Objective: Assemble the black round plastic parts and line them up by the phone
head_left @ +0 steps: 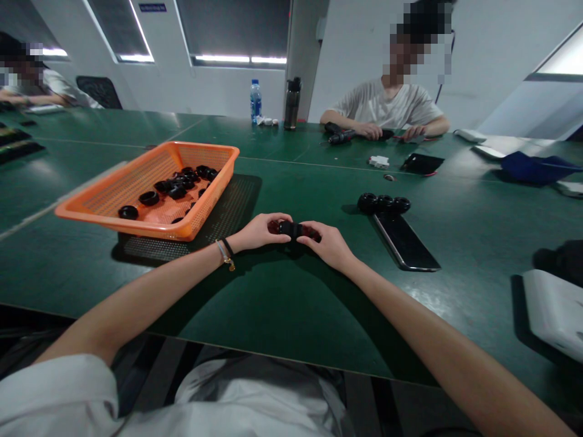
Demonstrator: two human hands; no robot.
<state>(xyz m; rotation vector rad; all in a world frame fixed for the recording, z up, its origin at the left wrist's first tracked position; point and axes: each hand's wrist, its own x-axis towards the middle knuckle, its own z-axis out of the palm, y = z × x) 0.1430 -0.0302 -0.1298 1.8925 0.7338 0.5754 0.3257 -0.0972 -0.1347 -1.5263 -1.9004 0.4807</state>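
Note:
My left hand (260, 232) and my right hand (327, 243) meet over the green table (273, 303), both closed around a small black ring-shaped part (290, 228) held between their fingertips. An orange mesh basket (113, 200) to the left holds several more black rings (175, 187). A short row of three black rings (384, 203) lies to the right of my hands, at the top end of a dark phone (405, 241).
A person in a light shirt (392, 106) sits across the table with a black tool (341, 135). Another person (31, 85) sits at far left. A water bottle (255, 101) and dark flask (292, 103) stand at the back. A white object (553, 312) lies right.

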